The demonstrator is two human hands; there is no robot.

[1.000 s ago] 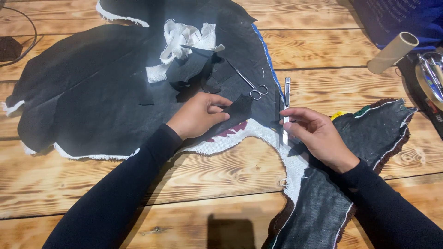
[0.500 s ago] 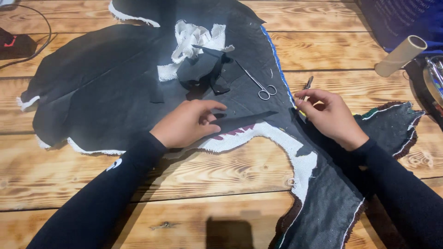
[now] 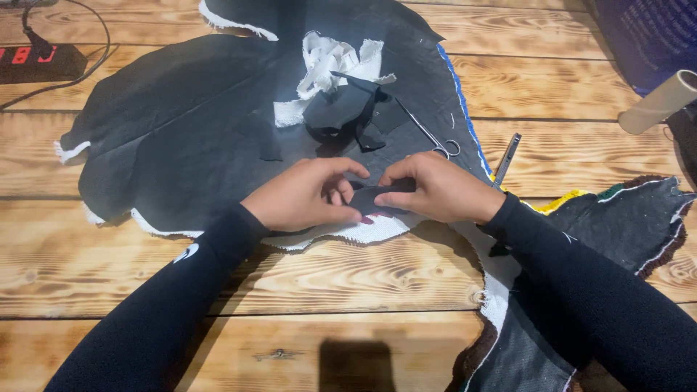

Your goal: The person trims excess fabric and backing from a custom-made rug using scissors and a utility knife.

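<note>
hands: 2 (image 3: 305,197) (image 3: 435,190) | scissors: 1 (image 3: 434,138) | cardboard tube: 1 (image 3: 657,103) | power strip: 1 (image 3: 40,63)

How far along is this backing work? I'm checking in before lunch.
Done, by the look of it: trimmed scraps lie piled on the black backing sheet, scissors set aside. In hand: left hand and right hand press a small black strip at the white edge. That edge remains uncovered.

Small red-lit display on black power strip (image 3: 40,62), far upper left.

Even bright light, soft shadows below the arms, sharp focus.
</note>
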